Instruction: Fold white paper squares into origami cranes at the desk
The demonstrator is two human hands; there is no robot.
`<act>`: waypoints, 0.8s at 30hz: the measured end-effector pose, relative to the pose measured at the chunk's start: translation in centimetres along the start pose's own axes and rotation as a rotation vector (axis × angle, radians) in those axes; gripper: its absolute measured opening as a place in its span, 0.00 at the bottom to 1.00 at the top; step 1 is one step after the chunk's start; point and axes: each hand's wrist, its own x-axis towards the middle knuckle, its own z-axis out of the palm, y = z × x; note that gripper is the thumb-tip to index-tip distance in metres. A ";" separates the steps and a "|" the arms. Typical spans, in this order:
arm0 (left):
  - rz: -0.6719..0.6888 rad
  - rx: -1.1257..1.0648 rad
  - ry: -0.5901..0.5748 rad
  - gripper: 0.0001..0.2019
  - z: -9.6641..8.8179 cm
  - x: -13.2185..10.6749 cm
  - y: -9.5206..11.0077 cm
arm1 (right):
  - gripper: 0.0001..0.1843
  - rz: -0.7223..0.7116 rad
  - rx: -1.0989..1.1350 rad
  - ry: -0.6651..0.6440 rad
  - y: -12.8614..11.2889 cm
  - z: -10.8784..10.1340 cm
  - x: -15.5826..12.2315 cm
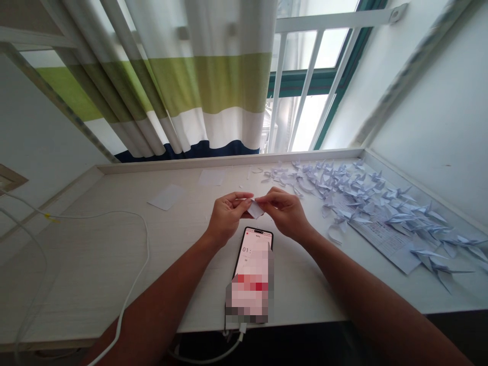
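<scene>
Both hands meet above the white desk [91,254] and pinch one small folded piece of pale paper [254,208]. My left hand [225,216] grips its left side with fingers curled. My right hand [285,209] pinches its right side. Just below them a smartphone [252,264] lies on the desk with its screen lit. Several folded paper cranes [366,201] are spread over the desk to the right of my hands.
A white cable [141,254] loops across the left of the desk and another plugs into the phone's near end. Flat paper squares [166,196] lie at the back. A printed sheet [385,236] lies under the cranes. A striped curtain [198,86] and window bars stand behind.
</scene>
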 end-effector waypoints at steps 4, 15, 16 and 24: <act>0.032 0.057 -0.045 0.23 -0.2 -0.1 0.1 | 0.07 0.002 -0.095 -0.010 -0.1 -0.4 -0.1; 0.001 -0.007 -0.053 0.16 -0.3 -0.3 0.1 | 0.07 -0.111 -0.205 -0.169 -1.0 -1.4 0.2; -0.012 -0.020 -0.067 0.16 -0.4 -0.2 0.1 | 0.07 -0.098 -0.197 -0.179 -1.1 -1.4 0.3; 0.090 0.086 -0.090 0.18 -0.3 -0.4 0.1 | 0.12 0.110 0.063 -0.054 -0.2 -0.8 0.0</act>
